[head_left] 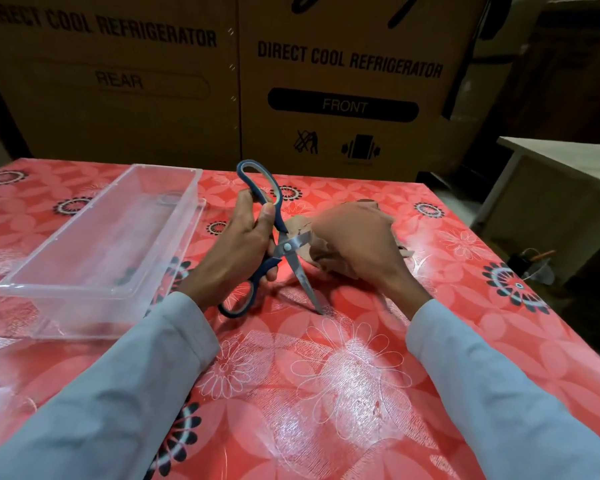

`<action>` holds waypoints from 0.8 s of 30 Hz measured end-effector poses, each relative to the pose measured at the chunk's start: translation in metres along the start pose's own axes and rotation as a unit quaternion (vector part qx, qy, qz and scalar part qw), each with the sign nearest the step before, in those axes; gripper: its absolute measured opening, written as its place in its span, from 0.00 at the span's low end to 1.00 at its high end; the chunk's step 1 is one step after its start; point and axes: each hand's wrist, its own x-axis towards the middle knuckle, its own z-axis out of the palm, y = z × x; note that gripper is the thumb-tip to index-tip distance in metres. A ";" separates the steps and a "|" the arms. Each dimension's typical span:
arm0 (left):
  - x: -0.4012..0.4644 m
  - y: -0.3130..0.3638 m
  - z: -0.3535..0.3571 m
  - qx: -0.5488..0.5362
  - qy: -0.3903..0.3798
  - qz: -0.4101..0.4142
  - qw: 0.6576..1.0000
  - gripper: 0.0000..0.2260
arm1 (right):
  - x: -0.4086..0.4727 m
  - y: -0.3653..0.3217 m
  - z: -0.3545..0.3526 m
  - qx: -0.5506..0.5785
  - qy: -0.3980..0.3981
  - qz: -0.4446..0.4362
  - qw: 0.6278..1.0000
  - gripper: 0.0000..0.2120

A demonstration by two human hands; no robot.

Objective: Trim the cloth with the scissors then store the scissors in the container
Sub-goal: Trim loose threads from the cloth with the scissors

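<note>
My left hand point(238, 242) grips blue-handled scissors point(286, 247) at the handle shanks. The blades are spread wide. One blade tip touches the red floral tablecloth, and the other blade points into a small tan cloth point(300, 225). My right hand point(355, 242) covers and holds that crumpled cloth on the table, hiding most of it. A clear plastic container point(94, 287) sits empty to the left of my left hand, its long side running away from me.
The table point(343, 393) carries a shiny red flowered cover. Large cardboard refrigerator boxes point(343, 81) stand close behind its far edge. A low pale side table point(561, 188) stands off the right edge.
</note>
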 end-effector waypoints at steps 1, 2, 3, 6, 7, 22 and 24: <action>0.000 0.000 0.000 0.000 -0.001 -0.001 1.000 0.09 | 0.001 0.000 0.000 0.015 0.005 0.007 1.000 0.14; 0.000 -0.001 -0.001 0.000 0.000 -0.002 1.000 0.09 | 0.002 0.000 0.000 0.028 0.011 0.014 0.999 0.12; 0.000 -0.001 -0.001 -0.001 0.001 -0.002 1.000 0.08 | 0.001 -0.001 0.002 0.032 0.021 0.024 0.999 0.10; 0.000 -0.002 -0.005 -0.001 0.009 0.000 1.000 0.07 | 0.003 0.003 0.004 0.012 0.064 0.056 0.996 0.12; 0.000 -0.001 -0.005 0.001 0.008 0.006 1.000 0.07 | 0.005 0.006 0.003 -0.002 0.081 0.073 0.994 0.12; 0.004 -0.005 -0.007 0.011 0.072 -0.018 0.997 0.10 | -0.017 -0.025 -0.009 -0.169 0.088 0.005 0.982 0.13; 0.004 -0.006 -0.008 0.009 0.074 -0.020 0.997 0.10 | -0.022 -0.030 0.004 -0.252 0.027 -0.090 0.963 0.15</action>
